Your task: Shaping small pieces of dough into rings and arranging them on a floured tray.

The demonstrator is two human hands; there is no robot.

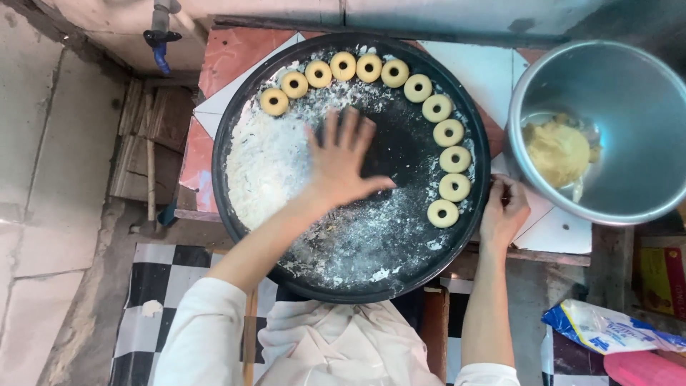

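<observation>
light: soft, even daylight, pretty bright
glare: mild sheen inside the metal bowl (pixel 607 121)
focus: mostly sharp, edges slightly bent

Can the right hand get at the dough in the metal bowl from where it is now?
Probably yes. The right hand grips the tray rim just beside the metal bowl, which is open-topped, and nothing lies between it and the dough.

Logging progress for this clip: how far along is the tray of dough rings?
Done: eleven dough rings sit in an arc along the round black tray's upper and right edge. In hand: the left hand lies flat, fingers spread, on the flour; the right hand has its grip on the tray's right rim. Left: most of the tray is unfilled, and dough remains in the metal bowl.
</observation>
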